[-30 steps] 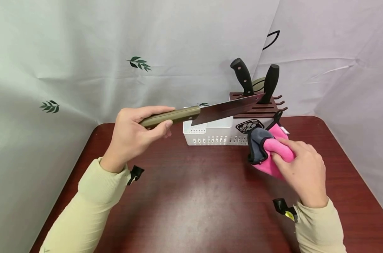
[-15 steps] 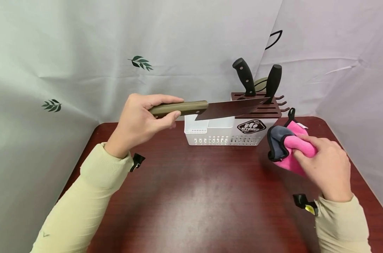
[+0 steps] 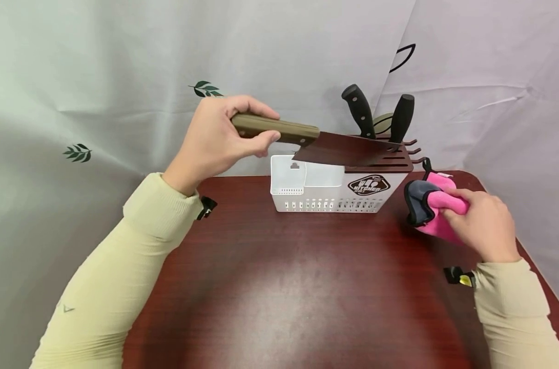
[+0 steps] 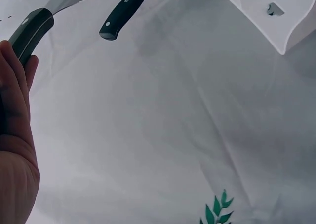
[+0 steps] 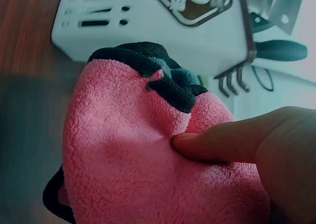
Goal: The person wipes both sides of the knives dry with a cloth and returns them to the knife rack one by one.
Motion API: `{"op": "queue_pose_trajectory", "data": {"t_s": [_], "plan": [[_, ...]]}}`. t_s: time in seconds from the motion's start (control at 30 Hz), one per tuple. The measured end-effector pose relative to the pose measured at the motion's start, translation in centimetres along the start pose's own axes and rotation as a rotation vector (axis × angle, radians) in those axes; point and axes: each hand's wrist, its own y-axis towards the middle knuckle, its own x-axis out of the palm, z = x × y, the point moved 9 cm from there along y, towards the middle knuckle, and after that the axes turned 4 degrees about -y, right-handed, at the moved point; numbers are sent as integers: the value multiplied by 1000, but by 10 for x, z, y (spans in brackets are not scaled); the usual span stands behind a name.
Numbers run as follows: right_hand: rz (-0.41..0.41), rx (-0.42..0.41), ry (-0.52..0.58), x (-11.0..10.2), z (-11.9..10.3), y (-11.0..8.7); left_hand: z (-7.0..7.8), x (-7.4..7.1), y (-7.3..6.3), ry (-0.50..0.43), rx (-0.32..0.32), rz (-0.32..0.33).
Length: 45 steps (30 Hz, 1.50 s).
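My left hand (image 3: 228, 138) grips the olive handle of a broad kitchen knife (image 3: 344, 148), raised in front of the knife block. Its blade points right, and the tip overlaps the slotted brown top of the block in the head view. In the left wrist view the knife handle (image 4: 32, 33) lies along the fingers. My right hand (image 3: 484, 220) pinches a folded pink cloth (image 3: 445, 228) with a grey-blue side and black edging, just right of the block. The right wrist view shows the thumb pressing into the pink cloth (image 5: 133, 145).
A white knife block (image 3: 327, 192) with a perforated front and open compartments stands at the back of the dark red table (image 3: 297, 287). Two black-handled knives (image 3: 359, 113) stick up from its slots. Hooks (image 3: 413, 151) project from its right side. A pale curtain (image 3: 136, 77) hangs behind.
The left hand has risen and moved right with the knife, whose blade now slopes down to the right. The right hand has carried the cloth rightward, away from the block's front.
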Motion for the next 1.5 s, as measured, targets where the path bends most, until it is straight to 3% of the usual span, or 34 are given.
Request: {"op": "queue_pose_trajectory", "data": {"t_s": [0.27,0.63,0.93,1.2,1.5], "plan": [[-89,-8,-51,19,16,20,11,7,30,-126,-14,-24],[-146,-130,-56,45,26,37,24,30,72,-112,-7,-79],[-147,-260,-13,61,36,42,33,59,91,-159,-12,-129],[-192,-317,-29,75,44,46,39,90,101,-34,42,-208],[-267,-337,-72,96,49,50,26,123,107,73,-64,-295]]}}
